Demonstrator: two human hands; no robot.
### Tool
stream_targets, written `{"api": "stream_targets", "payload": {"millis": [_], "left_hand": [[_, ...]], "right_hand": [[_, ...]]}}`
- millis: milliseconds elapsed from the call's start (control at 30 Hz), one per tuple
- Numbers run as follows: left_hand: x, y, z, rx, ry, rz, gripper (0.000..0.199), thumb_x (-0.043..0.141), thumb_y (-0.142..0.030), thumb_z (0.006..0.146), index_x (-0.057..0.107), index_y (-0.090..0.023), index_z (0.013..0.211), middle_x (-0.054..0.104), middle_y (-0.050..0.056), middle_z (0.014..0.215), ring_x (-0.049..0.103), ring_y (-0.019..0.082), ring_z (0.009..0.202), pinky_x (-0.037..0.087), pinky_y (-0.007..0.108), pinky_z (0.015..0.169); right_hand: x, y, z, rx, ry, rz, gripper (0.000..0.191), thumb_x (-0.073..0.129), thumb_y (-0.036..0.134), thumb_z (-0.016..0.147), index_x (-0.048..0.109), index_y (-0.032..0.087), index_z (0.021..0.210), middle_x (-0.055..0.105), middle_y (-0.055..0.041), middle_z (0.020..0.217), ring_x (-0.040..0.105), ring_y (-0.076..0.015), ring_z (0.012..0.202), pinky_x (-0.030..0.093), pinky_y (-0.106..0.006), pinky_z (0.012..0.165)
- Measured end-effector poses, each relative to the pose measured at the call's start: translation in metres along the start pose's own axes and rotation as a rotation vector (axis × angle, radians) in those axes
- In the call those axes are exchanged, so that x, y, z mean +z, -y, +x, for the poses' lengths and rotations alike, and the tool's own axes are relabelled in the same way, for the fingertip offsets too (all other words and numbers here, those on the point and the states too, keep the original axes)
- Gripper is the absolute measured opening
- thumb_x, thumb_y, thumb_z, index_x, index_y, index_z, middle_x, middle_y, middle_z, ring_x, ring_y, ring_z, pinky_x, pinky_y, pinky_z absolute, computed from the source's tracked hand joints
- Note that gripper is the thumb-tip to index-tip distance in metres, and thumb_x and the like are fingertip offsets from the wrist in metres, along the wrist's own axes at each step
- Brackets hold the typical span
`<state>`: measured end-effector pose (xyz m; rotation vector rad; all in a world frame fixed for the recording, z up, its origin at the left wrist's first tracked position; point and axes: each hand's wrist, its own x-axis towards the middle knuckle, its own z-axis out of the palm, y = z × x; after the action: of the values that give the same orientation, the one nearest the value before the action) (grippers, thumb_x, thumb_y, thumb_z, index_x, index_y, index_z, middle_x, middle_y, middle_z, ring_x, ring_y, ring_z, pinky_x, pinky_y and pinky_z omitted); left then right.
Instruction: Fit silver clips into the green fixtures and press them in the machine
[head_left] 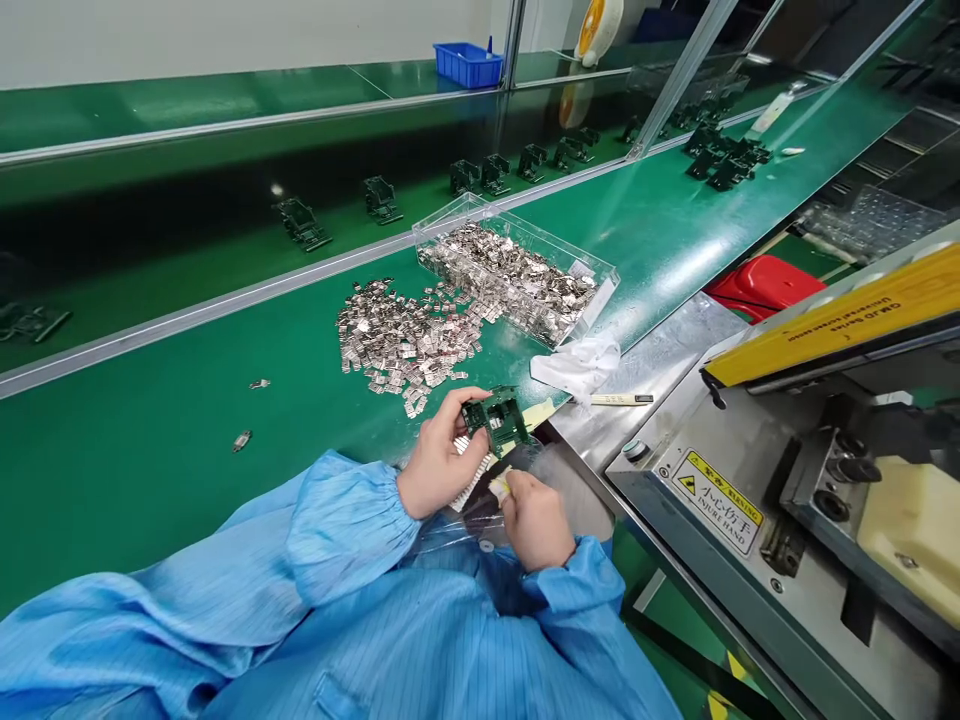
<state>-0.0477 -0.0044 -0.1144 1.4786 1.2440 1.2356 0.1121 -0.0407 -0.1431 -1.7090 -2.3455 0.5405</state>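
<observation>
My left hand (442, 460) is closed around a dark green part (504, 422), thumb on the near side and fingers bent about its left end, leaving hardly any gap. The part's right end sticks out past my fingertips, just over the near edge of the tabletop (187, 500), by its right corner. My right hand (538, 522) is curled tight below it, thumb and forefinger pinching a pale yellow object (500, 486) (too small for me to tell what it is), near the green part; I can't make out whether they touch.

Beyond my fingers, a pile of small metal pieces (409, 340) spreads across the tabletop, with two lone ones towards the left. Against the pile's right side stands a clear tray (602, 300), heaped with the same kind of pieces, its far left corner close to the rail (337, 265) along the tabletop's far edge. Near the tray's closest corner lies a crumpled white cloth (581, 365). Past the rail, more green parts (382, 200) sit in a row. Farthest off is a blue bin (469, 66), its contents hidden from me.
</observation>
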Motion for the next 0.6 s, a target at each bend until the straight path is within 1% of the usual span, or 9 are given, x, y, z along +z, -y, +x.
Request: {"api": "stream_targets", "payload": {"millis": [100,167,267,300,367,400,467,533,600], "left_hand": [[0.000,0.000,0.001,0.006,-0.032,-0.039,0.036,0.059,-0.017,0.084,0.051,-0.021,0.119,0.054,-0.003,0.073,0.050,0.011,0.063,0.041,0.021,0.060],[-0.001,-0.001,0.002,0.008,-0.055,-0.122,0.036,0.061,-0.020,0.083,0.050,-0.020,0.117,0.057,-0.002,0.077,0.053,0.011,0.066,0.043,0.022,0.062],[-0.003,-0.003,0.002,-0.016,-0.093,-0.232,0.037,0.065,-0.028,0.083,0.050,-0.019,0.116,0.056,-0.002,0.077,0.054,0.011,0.066,0.044,0.022,0.062],[-0.005,-0.004,0.002,-0.029,-0.103,-0.243,0.037,0.065,-0.030,0.083,0.050,-0.019,0.116,0.054,-0.003,0.074,0.052,0.011,0.065,0.043,0.021,0.061],[-0.007,-0.006,-0.001,-0.048,-0.108,-0.264,0.039,0.066,-0.031,0.083,0.050,-0.019,0.116,0.053,-0.004,0.074,0.052,0.011,0.065,0.043,0.022,0.062],[-0.008,-0.007,-0.002,-0.056,-0.096,-0.283,0.039,0.066,-0.031,0.083,0.049,-0.019,0.117,0.054,-0.003,0.076,0.054,0.011,0.067,0.044,0.022,0.064],[-0.008,-0.010,-0.007,-0.078,-0.042,-0.334,0.041,0.066,-0.029,0.085,0.046,-0.020,0.119,0.059,-0.001,0.082,0.057,0.012,0.072,0.046,0.023,0.068],[-0.007,-0.014,-0.012,-0.102,0.021,-0.374,0.040,0.063,-0.030,0.087,0.044,-0.020,0.121,0.061,0.001,0.087,0.059,0.013,0.076,0.047,0.024,0.069],[-0.005,-0.017,-0.016,-0.112,0.066,-0.391,0.038,0.059,-0.032,0.090,0.043,-0.020,0.122,0.062,0.003,0.090,0.060,0.014,0.077,0.048,0.023,0.069]], "right_hand": [[0.003,-0.011,-0.001,0.008,0.010,0.050,0.020,0.050,0.001,0.076,0.060,0.019,0.072,0.069,-0.0048,0.072,0.066,-0.0190,0.066,0.042,-0.024,0.059],[0.003,-0.015,-0.004,0.001,0.007,0.089,0.022,0.049,0.002,0.077,0.064,0.018,0.082,0.073,-0.0057,0.081,0.069,-0.0194,0.074,0.047,-0.024,0.065],[-0.004,-0.019,-0.011,-0.016,-0.010,0.129,0.035,0.047,0.001,0.077,0.064,0.017,0.103,0.074,-0.0088,0.095,0.070,-0.0205,0.084,0.052,-0.027,0.074],[-0.008,-0.019,-0.014,-0.025,-0.010,0.129,0.039,0.045,0.000,0.076,0.064,0.016,0.106,0.074,-0.0089,0.094,0.070,-0.0205,0.082,0.053,-0.028,0.074],[-0.018,-0.018,-0.020,-0.039,-0.018,0.161,0.041,0.042,-0.001,0.074,0.063,0.017,0.106,0.074,-0.0068,0.085,0.070,-0.0199,0.073,0.054,-0.029,0.067],[-0.024,-0.016,-0.022,-0.040,-0.036,0.216,0.040,0.042,0.001,0.075,0.062,0.017,0.104,0.073,-0.0049,0.079,0.069,-0.0194,0.068,0.054,-0.029,0.064],[-0.038,-0.009,-0.026,-0.015,-0.113,0.427,0.029,0.044,0.007,0.081,0.061,0.019,0.100,0.072,-0.0023,0.072,0.069,-0.0189,0.063,0.054,-0.028,0.058],[-0.051,0.001,-0.027,0.047,-0.216,0.721,0.014,0.052,0.019,0.086,0.063,0.020,0.093,0.073,-0.0026,0.075,0.071,-0.0193,0.064,0.056,-0.028,0.059],[-0.062,0.013,-0.025,0.116,-0.300,0.958,0.010,0.063,0.028,0.084,0.066,0.020,0.088,0.074,-0.0034,0.076,0.071,-0.0196,0.062,0.058,-0.029,0.059]]}}
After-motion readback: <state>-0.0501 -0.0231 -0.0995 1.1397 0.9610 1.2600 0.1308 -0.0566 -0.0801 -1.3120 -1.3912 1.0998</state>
